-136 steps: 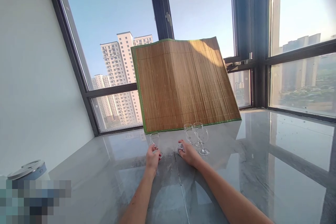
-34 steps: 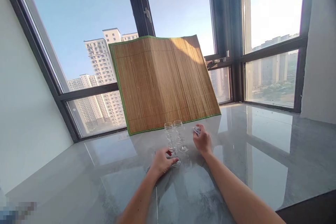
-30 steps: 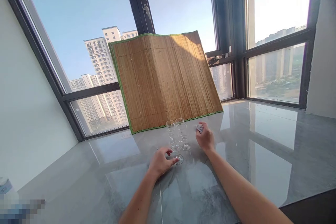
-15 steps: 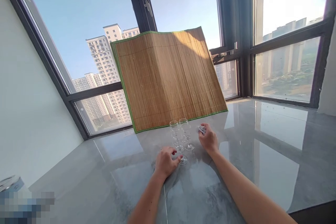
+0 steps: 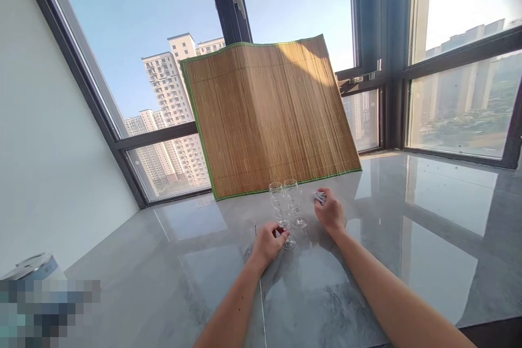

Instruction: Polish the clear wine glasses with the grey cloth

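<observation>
A tight cluster of clear stemmed wine glasses stands on the glossy grey marble table (image 5: pixel 408 239). My left hand (image 5: pixel 267 242) rests on the table, fingers curled round the foot and lower stem of the nearest glass (image 5: pixel 278 206). A second glass (image 5: pixel 294 198) stands just behind it, to the right. Right of the glasses, my right hand (image 5: pixel 331 216) lies closed on a small crumpled pale cloth (image 5: pixel 319 197).
A bamboo mat with green edging (image 5: pixel 269 119) leans against the dark window frame (image 5: pixel 228 0) behind the glasses. A white wall is on the left. A round metal-lidded container (image 5: pixel 30 265) sits at the table's near left, above a blurred patch.
The glass that stood apart on the left now sits in the cluster, still in my left hand. My right hand and the cloth moved from left of the glasses to their right.
</observation>
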`<state>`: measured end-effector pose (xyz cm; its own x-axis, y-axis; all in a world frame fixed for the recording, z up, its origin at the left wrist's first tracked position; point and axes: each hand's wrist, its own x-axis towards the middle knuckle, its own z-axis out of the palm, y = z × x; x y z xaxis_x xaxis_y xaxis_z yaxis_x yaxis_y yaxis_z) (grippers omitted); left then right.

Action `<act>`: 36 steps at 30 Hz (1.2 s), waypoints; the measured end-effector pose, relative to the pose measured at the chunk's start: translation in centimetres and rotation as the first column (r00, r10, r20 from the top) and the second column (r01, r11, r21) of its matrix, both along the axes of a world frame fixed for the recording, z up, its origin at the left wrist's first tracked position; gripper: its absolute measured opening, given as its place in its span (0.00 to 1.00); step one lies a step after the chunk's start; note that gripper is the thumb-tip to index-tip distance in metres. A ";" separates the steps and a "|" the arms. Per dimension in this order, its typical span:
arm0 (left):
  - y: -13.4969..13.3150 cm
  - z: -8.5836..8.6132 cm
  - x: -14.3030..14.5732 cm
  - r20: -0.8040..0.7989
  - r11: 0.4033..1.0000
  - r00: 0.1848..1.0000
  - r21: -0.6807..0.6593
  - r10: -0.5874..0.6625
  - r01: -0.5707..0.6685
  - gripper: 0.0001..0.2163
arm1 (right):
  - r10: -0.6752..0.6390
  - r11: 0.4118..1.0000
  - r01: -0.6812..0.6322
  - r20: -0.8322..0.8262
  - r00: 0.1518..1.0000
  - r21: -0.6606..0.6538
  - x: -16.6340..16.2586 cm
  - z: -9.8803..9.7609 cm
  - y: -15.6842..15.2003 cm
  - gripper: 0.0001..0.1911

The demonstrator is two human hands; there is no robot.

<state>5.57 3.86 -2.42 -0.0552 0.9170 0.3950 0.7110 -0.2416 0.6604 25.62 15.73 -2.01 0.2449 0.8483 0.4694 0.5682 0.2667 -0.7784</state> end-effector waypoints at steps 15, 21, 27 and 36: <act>-0.3 0.1 -0.4 -0.128 0.999 0.992 -0.052 -0.015 0.008 0.08 | 0.005 1.000 -0.007 -0.080 0.997 -0.025 0.0 -0.1 0.4 0.18; -0.9 0.4 -0.7 -0.165 0.997 0.985 -0.062 -0.050 0.040 0.06 | 0.020 0.999 -0.022 -0.079 0.997 -0.031 0.0 -0.2 0.4 0.18; -2.2 1.6 -4.9 -0.289 0.994 0.953 -0.039 0.089 -0.104 0.05 | 0.072 0.995 -0.074 -0.034 0.997 -0.062 -0.1 0.2 -0.3 0.19; -2.6 2.8 -14.6 -0.347 0.875 0.828 -0.040 0.441 -0.483 0.05 | 0.067 0.996 -0.068 -0.010 0.998 -0.063 -0.4 0.2 -0.3 0.16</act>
<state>-9.07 1.30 0.42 -0.3754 0.8571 0.3528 0.8941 0.2345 0.3816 25.20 15.47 -1.78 0.1897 0.8908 0.4129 0.5444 0.2546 -0.7993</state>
